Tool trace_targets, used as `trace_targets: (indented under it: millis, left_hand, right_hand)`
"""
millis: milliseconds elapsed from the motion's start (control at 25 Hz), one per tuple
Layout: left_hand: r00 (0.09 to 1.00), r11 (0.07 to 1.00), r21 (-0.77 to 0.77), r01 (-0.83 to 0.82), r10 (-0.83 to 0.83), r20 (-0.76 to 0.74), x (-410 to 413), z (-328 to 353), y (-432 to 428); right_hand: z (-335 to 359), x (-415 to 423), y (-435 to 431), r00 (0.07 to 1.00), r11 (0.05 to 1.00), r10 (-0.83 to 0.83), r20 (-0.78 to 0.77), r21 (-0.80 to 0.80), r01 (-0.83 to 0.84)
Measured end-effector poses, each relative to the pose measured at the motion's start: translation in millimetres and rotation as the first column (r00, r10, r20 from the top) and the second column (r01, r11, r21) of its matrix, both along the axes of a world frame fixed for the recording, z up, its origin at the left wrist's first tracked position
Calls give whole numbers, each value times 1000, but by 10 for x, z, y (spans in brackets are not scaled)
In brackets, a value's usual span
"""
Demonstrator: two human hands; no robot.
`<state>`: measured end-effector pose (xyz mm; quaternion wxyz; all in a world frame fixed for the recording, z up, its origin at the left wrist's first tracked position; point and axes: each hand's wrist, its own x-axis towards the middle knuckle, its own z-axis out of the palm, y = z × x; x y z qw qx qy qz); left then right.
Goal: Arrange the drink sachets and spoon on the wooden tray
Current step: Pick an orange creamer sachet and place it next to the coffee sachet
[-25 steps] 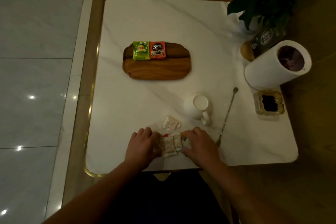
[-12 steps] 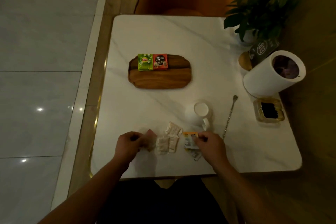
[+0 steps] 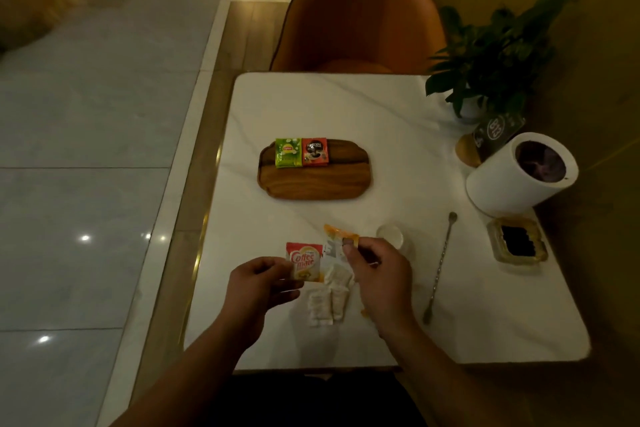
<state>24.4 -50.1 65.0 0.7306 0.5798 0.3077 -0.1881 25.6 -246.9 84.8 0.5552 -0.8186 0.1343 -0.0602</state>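
Note:
The wooden tray (image 3: 313, 180) lies mid-table with a green tea sachet (image 3: 288, 152) and a red coffee sachet (image 3: 314, 152) side by side at its far left edge. My left hand (image 3: 258, 288) pinches a red-and-white Coffee mate sachet (image 3: 305, 262) lifted above the table. My right hand (image 3: 377, 274) pinches an orange-and-white sachet (image 3: 335, 240), also raised. Several white sachets (image 3: 329, 298) lie on the table beneath and between my hands. The long metal spoon (image 3: 440, 265) lies to the right of my right hand.
A white cup (image 3: 391, 236) stands just beyond my right hand. A white cylinder container (image 3: 512, 180), a glass ashtray (image 3: 517, 241), a number sign (image 3: 495, 130) and a potted plant (image 3: 491, 55) fill the right side. An orange chair (image 3: 356, 17) faces the far edge.
Both hands have lifted off the table, each with a sachet pinched; the Coffee mate sachet now faces up in my left hand. The view has tilted up to show the chair.

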Motion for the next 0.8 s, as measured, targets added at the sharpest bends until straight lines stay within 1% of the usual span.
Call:
trace_targets:
  millis: [40,80,120,160,200,240,360,480,520,560,600,640,680,720,760,800]
  left_hand:
    - [1000,1000,-20,-11,12,11,9,33,-14]
    - [999,999,-40,-19,20,26,12,56,-29]
    - [999,998,-60,-21,23,43,10,72,-42]
    - [998,997,-81,-19,24,59,8,86,-51]
    - [998,994,-105,-18,25,63,11,92,-57]
    - [998,991,-133,-26,33,55,17,94,-65]
    - [998,978,-206,-41,50,39,35,97,-82]
    - [995,988,-154,-22,36,91,22,102,-137]
    - [993,991,-130,-35,49,110,20,102,-152]
    - [990,992,-119,-49,64,124,29,108,-165]
    - [988,991,-119,-58,74,134,44,114,-173]
    - [987,991,-122,-61,78,141,62,121,-177]
    - [986,991,-120,-58,75,146,82,128,-177]
    - [987,992,-113,-46,63,151,96,139,-179]
    - [987,994,-104,-29,45,157,103,148,-183]
    - [986,995,-96,-8,23,164,103,154,-190]
  right_hand:
    - [5,-13,16,983,973,115,145,-217,-82]
    - [-6,-37,31,929,887,279,243,-437,-151]
    - [-27,-67,50,864,768,427,267,-611,-191]
    - [-53,-95,70,813,662,528,244,-719,-214]
    - [-70,-121,87,790,591,577,209,-773,-228]
    - [-81,-140,93,783,557,594,187,-797,-233]
    - [-62,-133,73,782,554,596,182,-798,-236]
    - [-33,-110,33,763,544,622,174,-798,-261]
    - [-20,-110,23,787,573,595,164,-773,-272]
    - [-20,-109,10,840,654,520,156,-706,-274]
    - [-19,-102,-23,905,776,410,114,-566,-280]
    - [-4,-87,-47,959,910,281,21,-322,-260]
    - [20,-64,-47,974,979,196,-114,-28,-201]
    - [25,-39,-38,960,970,167,-224,213,-119]
    - [1,-11,-32,952,959,144,-269,275,-68]
    - [3,21,-30,955,970,120,-271,235,-55]
